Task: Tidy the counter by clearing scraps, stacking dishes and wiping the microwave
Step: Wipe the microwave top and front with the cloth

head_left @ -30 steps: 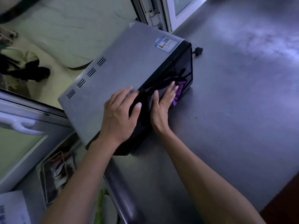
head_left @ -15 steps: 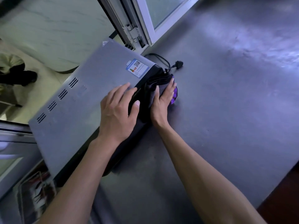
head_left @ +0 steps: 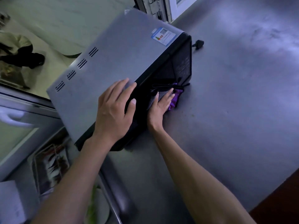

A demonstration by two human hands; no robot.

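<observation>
Two hands on microwave on table | step: wiping its dark front | left hand flat on top, fingers straight, bracing | right hand presses cloth, fingers extended | next: you likely sweep cloth across remaining front, keeping pressure

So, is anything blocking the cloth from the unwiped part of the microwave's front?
Nothing visible. The right hand presses the cloth flat against the microwave door; the dark front beyond it looks bare.

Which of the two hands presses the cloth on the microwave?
The right hand presses the purple-grey cloth on the microwave's black front; the left hand lies bare on top.
</observation>
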